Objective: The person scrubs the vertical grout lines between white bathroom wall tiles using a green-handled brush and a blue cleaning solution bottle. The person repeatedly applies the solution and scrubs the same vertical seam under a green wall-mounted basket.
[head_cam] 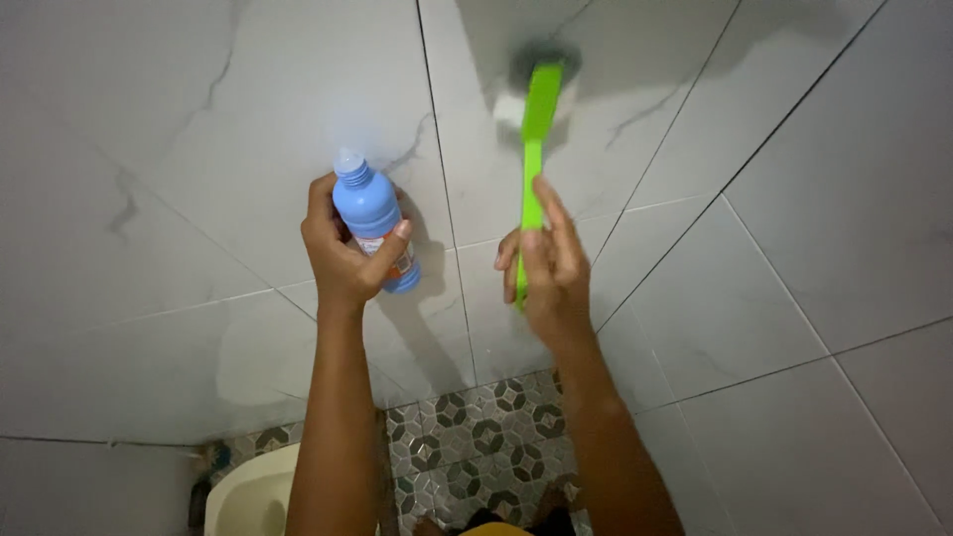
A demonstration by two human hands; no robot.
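Count: you have two hands in view, one blue bottle (372,218), one green brush (535,139), and one pale basin rim (260,488) at the bottom left.
Left hand: your left hand (340,253) is raised in front of the wall, arm reaching straight up from the bottom of the view, fingers and thumb wrapped firmly around the lower body of the blue bottle.
Blue bottle: it stands nearly upright in your left hand, tilted slightly left, its pale cap pointing up; a label in orange and white shows under your thumb.
Green brush: its long green handle runs almost vertically, the head at the top pressed against the white marbled wall tiles (199,119), where a dark round patch and a white smear lie behind it.
Right hand: your right hand (549,266) grasps the lower end of the brush handle, forefinger stretched up along it, forearm angling in from the lower right.
Edges: a wall corner runs diagonally just right of your right hand; tile joints cross between bottle and brush.
Open room: bottle and brush are near each other but apart; bare tile spreads wide to the left and right of both hands.
Floor: patterned grey mosaic floor (486,447) shows between your forearms, below both hands.
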